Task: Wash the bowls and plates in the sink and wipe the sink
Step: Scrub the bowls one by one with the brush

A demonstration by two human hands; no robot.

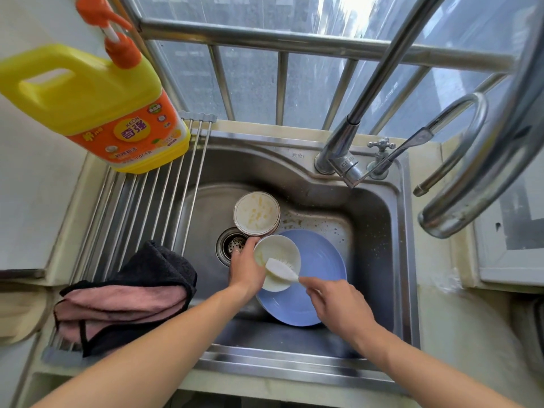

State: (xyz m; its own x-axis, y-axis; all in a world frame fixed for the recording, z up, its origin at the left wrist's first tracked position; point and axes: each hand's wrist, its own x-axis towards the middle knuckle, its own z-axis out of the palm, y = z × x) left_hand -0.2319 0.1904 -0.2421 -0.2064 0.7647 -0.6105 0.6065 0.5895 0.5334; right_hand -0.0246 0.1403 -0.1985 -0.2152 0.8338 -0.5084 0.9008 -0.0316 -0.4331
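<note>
In the steel sink (pixel 379 245), my left hand (pixel 245 269) grips the left rim of a small white bowl (pixel 281 251) held above a blue plate (pixel 318 260). My right hand (pixel 335 304) holds a white dish brush (pixel 281 270) by its handle, with the brush head pressed inside the bowl. Behind them, a stack of white bowls (pixel 256 213) with yellowish food residue stands beside the drain (pixel 234 244). Food specks and droplets dot the sink floor to the right of that stack.
A yellow and orange detergent bottle (pixel 97 104) stands on the roll-up drying rack (pixel 147 201) at the left. A folded pink and black cloth (pixel 126 295) lies on the rack's near end. The faucet (pixel 347 142) rises at the back right, with curved metal pipes at the far right.
</note>
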